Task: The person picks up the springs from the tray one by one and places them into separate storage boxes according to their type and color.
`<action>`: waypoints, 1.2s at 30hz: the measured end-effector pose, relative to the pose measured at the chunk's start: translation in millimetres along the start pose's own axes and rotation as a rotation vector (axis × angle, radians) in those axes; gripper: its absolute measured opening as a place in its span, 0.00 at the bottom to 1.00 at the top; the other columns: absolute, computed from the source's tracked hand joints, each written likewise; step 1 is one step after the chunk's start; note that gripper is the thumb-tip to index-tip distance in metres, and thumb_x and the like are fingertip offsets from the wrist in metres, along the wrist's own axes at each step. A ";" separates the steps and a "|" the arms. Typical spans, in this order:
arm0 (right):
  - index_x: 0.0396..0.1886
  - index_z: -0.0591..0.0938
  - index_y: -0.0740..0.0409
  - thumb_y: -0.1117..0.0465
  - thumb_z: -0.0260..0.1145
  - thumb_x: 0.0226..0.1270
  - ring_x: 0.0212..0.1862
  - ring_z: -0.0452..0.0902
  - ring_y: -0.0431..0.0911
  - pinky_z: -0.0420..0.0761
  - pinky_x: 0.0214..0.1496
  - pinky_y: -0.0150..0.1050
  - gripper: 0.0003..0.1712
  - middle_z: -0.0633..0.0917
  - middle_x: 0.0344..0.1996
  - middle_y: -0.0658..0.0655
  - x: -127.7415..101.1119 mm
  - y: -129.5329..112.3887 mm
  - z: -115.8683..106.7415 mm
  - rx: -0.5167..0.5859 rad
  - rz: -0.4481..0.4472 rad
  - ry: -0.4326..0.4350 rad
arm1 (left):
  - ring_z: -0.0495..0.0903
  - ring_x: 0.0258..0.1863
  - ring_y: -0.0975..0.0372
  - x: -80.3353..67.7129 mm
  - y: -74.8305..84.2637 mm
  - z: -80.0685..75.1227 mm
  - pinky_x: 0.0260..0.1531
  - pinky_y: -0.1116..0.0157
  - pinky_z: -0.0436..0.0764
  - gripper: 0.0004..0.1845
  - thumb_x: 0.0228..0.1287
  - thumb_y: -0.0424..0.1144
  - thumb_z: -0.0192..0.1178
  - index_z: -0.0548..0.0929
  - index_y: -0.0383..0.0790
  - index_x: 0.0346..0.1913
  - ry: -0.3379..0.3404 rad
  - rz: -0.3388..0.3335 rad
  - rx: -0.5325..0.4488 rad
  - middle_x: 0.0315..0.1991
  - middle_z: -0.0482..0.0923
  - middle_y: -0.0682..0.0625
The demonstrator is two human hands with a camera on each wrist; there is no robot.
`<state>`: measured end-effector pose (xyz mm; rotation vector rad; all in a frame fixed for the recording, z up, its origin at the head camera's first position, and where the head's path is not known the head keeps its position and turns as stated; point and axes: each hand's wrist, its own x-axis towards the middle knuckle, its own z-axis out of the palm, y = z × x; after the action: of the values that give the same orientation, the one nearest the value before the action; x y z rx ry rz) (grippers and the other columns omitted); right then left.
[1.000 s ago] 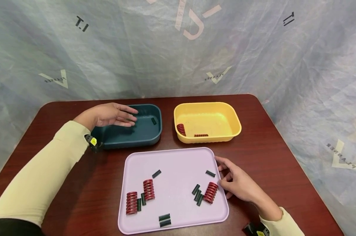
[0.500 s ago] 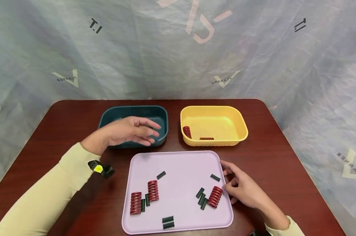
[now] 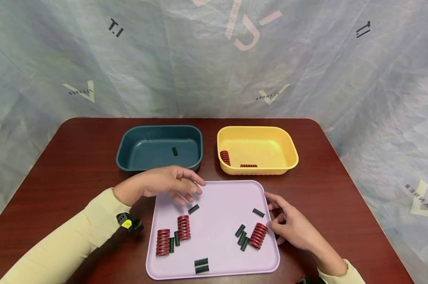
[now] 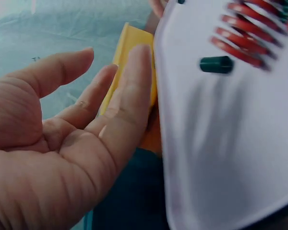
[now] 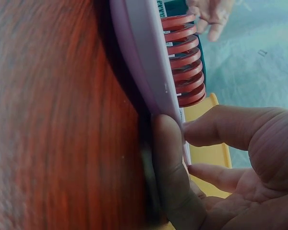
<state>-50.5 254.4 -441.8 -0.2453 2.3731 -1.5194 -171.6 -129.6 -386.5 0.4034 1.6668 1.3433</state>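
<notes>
At centre frame, your left hand [image 3: 168,183] hovers over the lilac tray's [image 3: 217,205] upper-left corner, fingers loosely spread w/ nothing held, just above a small dark spring [image 3: 193,209]. At lower right, your right hand [image 3: 288,225] rests vs the tray's right edge, fingers relaxed, thumb touching the rim beside a red spring [image 3: 258,235].

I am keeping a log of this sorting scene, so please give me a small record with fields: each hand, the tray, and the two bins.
left hand: empty, fingers relaxed, above the tray's far left corner, near a small dark spring
right hand: fingers rest against the tray's right edge, beside a red spring
tray: lilac, holds three red springs and several small dark ones
teal bin: one small dark spring inside
yellow bin: two red springs, one large, one thin
table: dark red-brown
</notes>
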 end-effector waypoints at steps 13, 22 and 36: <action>0.79 0.61 0.61 0.79 0.64 0.62 0.32 0.79 0.48 0.85 0.18 0.46 0.45 0.73 0.55 0.69 1.1 -2.8 -1.0 -0.012 -0.007 0.001 | 0.86 0.41 0.53 5.2 -26.2 0.8 0.30 0.63 0.88 0.24 0.74 0.38 0.63 0.77 0.38 0.69 -0.027 -0.085 0.026 0.59 0.82 0.43; 0.79 0.61 0.59 0.80 0.63 0.62 0.33 0.80 0.49 0.85 0.18 0.46 0.45 0.73 0.56 0.69 1.5 -3.3 -0.3 -0.020 0.005 0.004 | 0.87 0.43 0.50 11.5 -34.8 -2.0 0.30 0.60 0.89 0.25 0.77 0.35 0.58 0.73 0.44 0.74 -0.104 -0.028 -0.008 0.65 0.78 0.43; 0.79 0.62 0.58 0.80 0.63 0.62 0.33 0.80 0.50 0.84 0.17 0.46 0.46 0.72 0.56 0.68 0.8 -2.8 1.7 -0.024 0.032 0.018 | 0.87 0.39 0.53 20.5 -38.8 2.0 0.35 0.60 0.89 0.23 0.76 0.31 0.55 0.74 0.39 0.71 -0.151 0.006 0.066 0.59 0.83 0.43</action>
<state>-50.7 251.5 -440.1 -0.1995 2.3989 -1.4853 -169.6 -127.0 -430.2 0.5351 1.5886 1.2335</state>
